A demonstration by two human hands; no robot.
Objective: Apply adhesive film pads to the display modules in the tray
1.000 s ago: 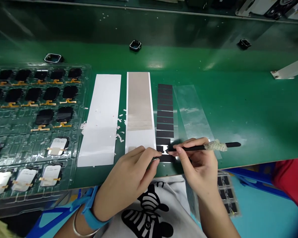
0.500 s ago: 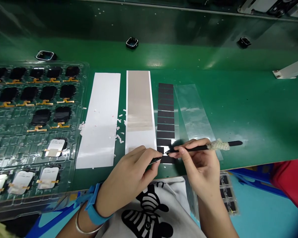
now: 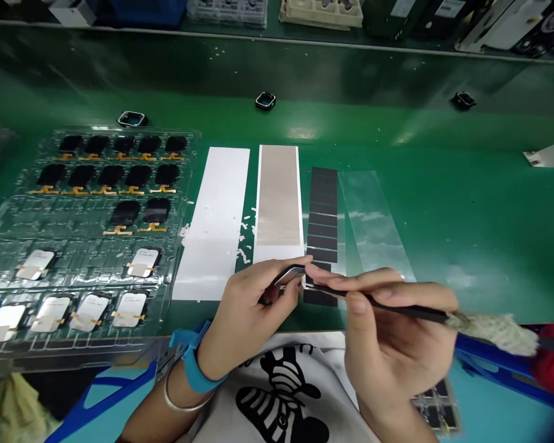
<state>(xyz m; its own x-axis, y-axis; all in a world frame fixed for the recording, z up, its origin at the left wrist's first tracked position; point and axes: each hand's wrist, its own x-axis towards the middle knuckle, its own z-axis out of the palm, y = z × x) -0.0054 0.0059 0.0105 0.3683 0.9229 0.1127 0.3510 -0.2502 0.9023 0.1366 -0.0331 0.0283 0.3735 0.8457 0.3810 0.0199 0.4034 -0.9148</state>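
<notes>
My left hand pinches a thin, dark-edged watch screen, tilted, with its pale side partly showing. Black tweezers with a pale wrapped grip lie in my right hand, its fingers closed round them. Their tip points left at the screen's edge; whether it grips anything is hidden by my fingers. Beneath both hands runs a clear strip of black rectangular stickers. Just left of it lies a white sheet with a beige film.
At left, a clear tray carries several watch screens, some black side up, others white. A white sheet lies beside it, with paper scraps nearby. Clear film is at right. Watch frames sit along the back beneath a shelf.
My view has shifted, so the table's things sit further right and the shelf shows more. My right hand has risen closer, and the screen in my left hand is tilted up more.
</notes>
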